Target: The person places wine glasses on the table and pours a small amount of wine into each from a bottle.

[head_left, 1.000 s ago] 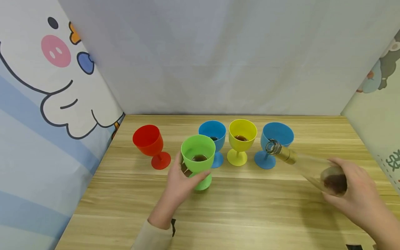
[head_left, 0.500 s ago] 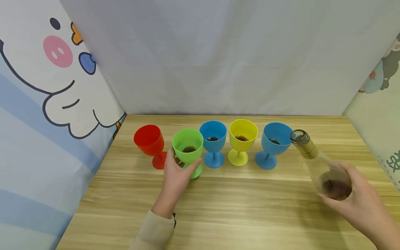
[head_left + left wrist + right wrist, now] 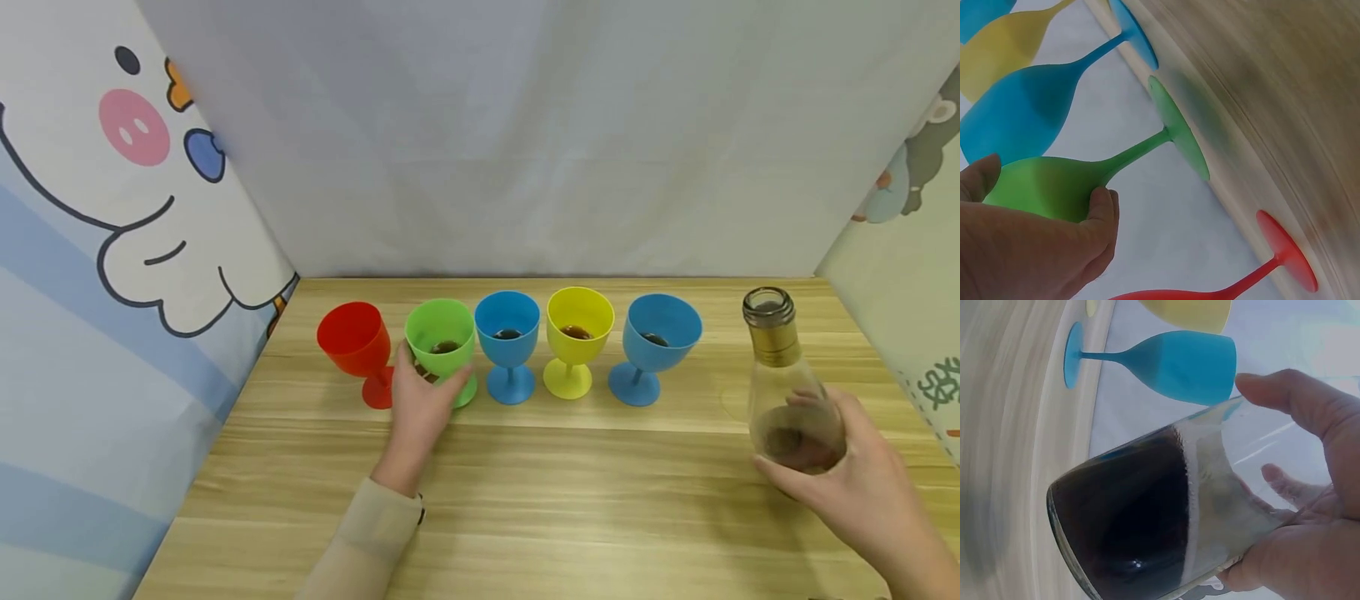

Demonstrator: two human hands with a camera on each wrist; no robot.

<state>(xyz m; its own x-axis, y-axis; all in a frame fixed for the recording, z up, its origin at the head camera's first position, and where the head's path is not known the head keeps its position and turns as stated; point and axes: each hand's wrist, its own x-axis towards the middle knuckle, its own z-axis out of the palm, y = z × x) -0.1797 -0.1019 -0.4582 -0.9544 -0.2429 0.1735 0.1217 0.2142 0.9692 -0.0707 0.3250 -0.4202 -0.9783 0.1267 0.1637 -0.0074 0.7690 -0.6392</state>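
Note:
My left hand (image 3: 422, 408) grips the bowl of a green plastic goblet (image 3: 441, 312) that has a little dark liquid inside. In the left wrist view its foot (image 3: 1179, 128) hovers close over the tabletop, between the red goblet (image 3: 352, 337) and a blue goblet (image 3: 508, 350). My right hand (image 3: 862, 479) holds a clear glass bottle (image 3: 775, 342) around its body, at the right of the row. The bottle is nearly upright, its mouth uncapped. Dark liquid (image 3: 1129, 506) fills its lower part in the right wrist view.
A yellow goblet (image 3: 579, 346) and a second blue goblet (image 3: 652, 354) stand right of the first blue one, each with some dark liquid. The wooden table (image 3: 562, 508) meets a pale back wall (image 3: 555, 142). Cartoon-printed panels (image 3: 67, 292) flank it.
My left hand has carried the green goblet back and left, from in front of the blue one into the row. My right hand has turned the bottle from tilted left to nearly upright.

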